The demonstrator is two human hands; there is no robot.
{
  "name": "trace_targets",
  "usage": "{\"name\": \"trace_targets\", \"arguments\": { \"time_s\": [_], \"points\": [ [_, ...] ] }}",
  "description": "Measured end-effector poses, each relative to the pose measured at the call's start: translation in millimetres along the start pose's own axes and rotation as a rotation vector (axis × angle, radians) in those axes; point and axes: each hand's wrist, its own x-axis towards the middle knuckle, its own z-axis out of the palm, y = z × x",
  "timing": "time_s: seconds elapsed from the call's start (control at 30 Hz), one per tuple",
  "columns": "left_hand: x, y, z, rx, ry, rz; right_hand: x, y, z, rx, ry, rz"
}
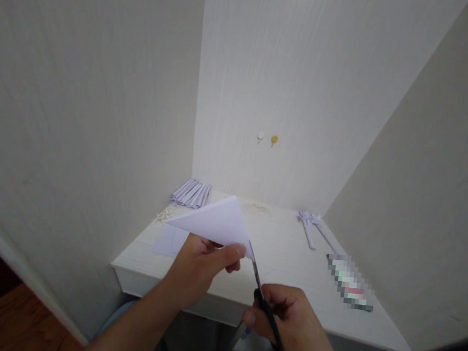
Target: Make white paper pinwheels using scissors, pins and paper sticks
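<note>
My left hand point(209, 264) is closed on a folded sheet of white paper point(213, 220), thumb on top near its right corner. The paper has a triangular shape, with one point toward the left and another toward the back. In my right hand point(282, 312) are scissors with black handles point(265, 305), gripped through the loops. Their blades point(254, 260) reach up to the right edge of the paper. How far the blades are apart is hard to make out. Beneath my left hand, another piece of white paper point(165, 240) lies on the white table point(284, 257).
Several pleated white paper pieces point(193, 193) lie at the back left, with small scattered bits point(164, 214) beside them. Rolled paper sticks with frilled tops point(308, 229) rest at the back right. A pixelated flat object point(349, 282) lies at right. Walls enclose three sides; two hooks point(274, 139) hang behind.
</note>
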Motion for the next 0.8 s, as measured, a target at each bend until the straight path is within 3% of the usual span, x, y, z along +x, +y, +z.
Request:
{"name": "trace_targets", "arguments": {
  "time_s": [0.43, 0.67, 0.8],
  "points": [
    [2, -8, 3.6, -0.041, -0.028, -0.05, 7, 1, 2, 0.134, -0.041, 0.014],
    [5, -12, 4.4, -0.049, -0.037, -0.078, 8, 4, 2, 0.103, -0.032, 0.009],
    [21, -29, 2.9, -0.051, -0.051, -0.141, 27, 20, 2, -0.018, 0.043, 0.001]
  ]
}}
